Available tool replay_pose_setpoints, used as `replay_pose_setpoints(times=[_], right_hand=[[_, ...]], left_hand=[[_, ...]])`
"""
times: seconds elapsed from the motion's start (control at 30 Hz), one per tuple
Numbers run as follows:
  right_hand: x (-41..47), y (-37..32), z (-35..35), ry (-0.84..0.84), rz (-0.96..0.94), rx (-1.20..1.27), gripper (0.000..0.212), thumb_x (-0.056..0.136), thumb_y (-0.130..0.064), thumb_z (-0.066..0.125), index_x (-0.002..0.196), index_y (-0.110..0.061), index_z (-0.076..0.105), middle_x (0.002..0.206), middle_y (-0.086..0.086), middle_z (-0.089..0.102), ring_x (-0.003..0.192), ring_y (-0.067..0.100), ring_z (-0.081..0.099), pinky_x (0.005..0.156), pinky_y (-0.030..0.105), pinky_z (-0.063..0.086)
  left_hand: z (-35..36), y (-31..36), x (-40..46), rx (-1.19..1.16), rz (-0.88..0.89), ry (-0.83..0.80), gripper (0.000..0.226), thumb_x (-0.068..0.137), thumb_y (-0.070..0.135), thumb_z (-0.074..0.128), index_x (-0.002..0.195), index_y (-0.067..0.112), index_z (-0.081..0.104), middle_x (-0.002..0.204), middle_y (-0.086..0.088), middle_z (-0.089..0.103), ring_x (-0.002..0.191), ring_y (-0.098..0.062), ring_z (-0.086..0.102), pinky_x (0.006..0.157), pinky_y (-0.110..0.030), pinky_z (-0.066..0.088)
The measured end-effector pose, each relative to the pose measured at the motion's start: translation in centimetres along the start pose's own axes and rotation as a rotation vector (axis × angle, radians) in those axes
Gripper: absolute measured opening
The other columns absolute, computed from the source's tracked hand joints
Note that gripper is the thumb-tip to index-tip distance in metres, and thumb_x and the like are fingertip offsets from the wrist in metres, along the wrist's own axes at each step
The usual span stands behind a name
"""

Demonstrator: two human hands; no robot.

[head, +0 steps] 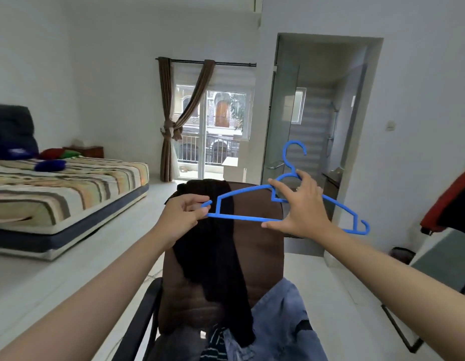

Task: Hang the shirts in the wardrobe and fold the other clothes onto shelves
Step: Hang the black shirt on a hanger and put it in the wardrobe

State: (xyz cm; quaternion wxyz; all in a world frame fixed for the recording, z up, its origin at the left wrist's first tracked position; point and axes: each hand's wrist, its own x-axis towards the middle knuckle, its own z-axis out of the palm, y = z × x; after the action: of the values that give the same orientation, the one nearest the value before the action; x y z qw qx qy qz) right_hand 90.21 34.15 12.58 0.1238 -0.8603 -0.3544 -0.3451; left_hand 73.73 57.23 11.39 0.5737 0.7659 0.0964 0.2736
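Note:
A blue plastic hanger (243,217) is held in the air above a brown chair (262,246). My left hand (183,217) pinches the hanger's left end. My right hand (301,207) holds its middle, thumb under the bottom bar and fingers over the top near the hook. A black garment (213,269) is draped over the chair's backrest, hanging down below the hanger. On the seat lie blue denim clothes (278,324) and a dark striped piece (215,347).
A low bed (69,188) with a striped sheet stands at the left. Ahead are a curtained glass balcony door (221,131) and an open bathroom doorway (320,121). A red and black garment (453,204) hangs at the right edge above a dark bin (402,254).

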Motion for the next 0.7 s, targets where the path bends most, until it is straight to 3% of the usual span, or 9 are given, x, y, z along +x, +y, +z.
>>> replay_pose_setpoints(times=[0.17,0.3,0.43,0.57,0.7], right_hand=[[3.8,0.2,7.4,-0.039,0.082,-0.014,0.104,0.049,-0.083,0.062,0.141,-0.043,0.036,0.150,0.024,0.020,0.137,0.043,0.022,0.104,0.063,0.030],[7.6,1.2,12.2,-0.069,0.174,-0.024,0.103,0.051,-0.081,0.066,0.142,-0.042,0.035,0.153,0.021,0.016,0.140,0.041,0.018,0.108,0.063,0.026],[10.6,2.5,16.5,-0.068,0.251,-0.031,0.104,0.049,-0.078,0.071,0.141,-0.042,0.036,0.152,0.021,0.017,0.139,0.041,0.019,0.105,0.062,0.029],[12.1,3.6,20.4,-0.101,0.284,-0.011,0.105,0.049,-0.077,0.072,0.142,-0.042,0.036,0.151,0.022,0.017,0.140,0.041,0.016,0.107,0.063,0.027],[12.7,4.0,23.1,-0.135,0.292,-0.008,0.105,0.050,-0.077,0.072,0.141,-0.043,0.034,0.151,0.023,0.018,0.140,0.042,0.017,0.107,0.063,0.028]], left_hand=[[-1.6,-6.4,7.4,0.094,-0.064,0.046,0.025,0.087,0.014,0.063,0.110,0.024,0.065,0.104,0.002,0.069,0.099,-0.014,0.064,0.094,-0.035,0.050],[-1.7,-10.6,14.3,0.168,-0.088,0.059,0.032,0.087,0.016,0.062,0.118,0.020,0.061,0.114,0.001,0.063,0.105,-0.014,0.059,0.093,-0.027,0.046],[-1.1,-14.5,20.8,0.304,-0.090,0.103,0.042,0.086,0.020,0.064,0.127,0.020,0.055,0.129,-0.001,0.053,0.117,-0.018,0.051,0.099,-0.031,0.043],[0.0,-17.7,26.0,0.432,-0.098,0.185,0.052,0.085,0.024,0.067,0.133,0.022,0.049,0.134,-0.007,0.044,0.114,-0.021,0.051,0.083,-0.024,0.039],[1.4,-20.6,28.8,0.446,-0.193,0.259,0.054,0.084,0.020,0.069,0.134,0.022,0.047,0.132,-0.009,0.039,0.090,-0.015,0.049,0.072,-0.024,0.040]])
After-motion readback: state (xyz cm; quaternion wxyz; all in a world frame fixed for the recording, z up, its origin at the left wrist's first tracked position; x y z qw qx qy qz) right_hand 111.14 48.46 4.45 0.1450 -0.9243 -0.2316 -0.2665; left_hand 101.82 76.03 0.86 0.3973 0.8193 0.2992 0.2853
